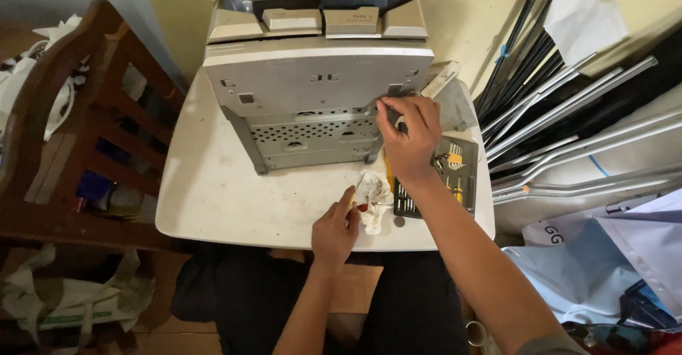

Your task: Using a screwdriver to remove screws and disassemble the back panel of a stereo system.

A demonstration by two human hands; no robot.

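Cramped and cluttered, the room closes in on a small white table (213,192) at the centre of the frame, a dark wooden chair (64,113) at the left edge and a sheaf of grey and black metal rods (561,106) leaning against the yellow wall at upper right; nearest me, low in the middle of the frame, I see my left hand (335,231) resting on the table's front edge, fingers curled round a slim screwdriver (359,184) whose red handle sits in the grip and whose shaft points up and slightly right toward the machine; just beside that hand lies a crumpled white rag (375,202), and to its right an open black bit case (447,177) with yellow-handled tools, partly hidden under my forearm; farther up, my right hand (410,133) reaches across to the lower right corner of the grey machine (316,92), fingertips pinching something small at the edge of its casing; I cannot tell what they hold; the machine stands upright above both hands, its long axis running left to right, its perforated metal back panel facing me, a beige top and a dark tray behind it; the right hand is the nearer, already touching, while the left sits apart below it.
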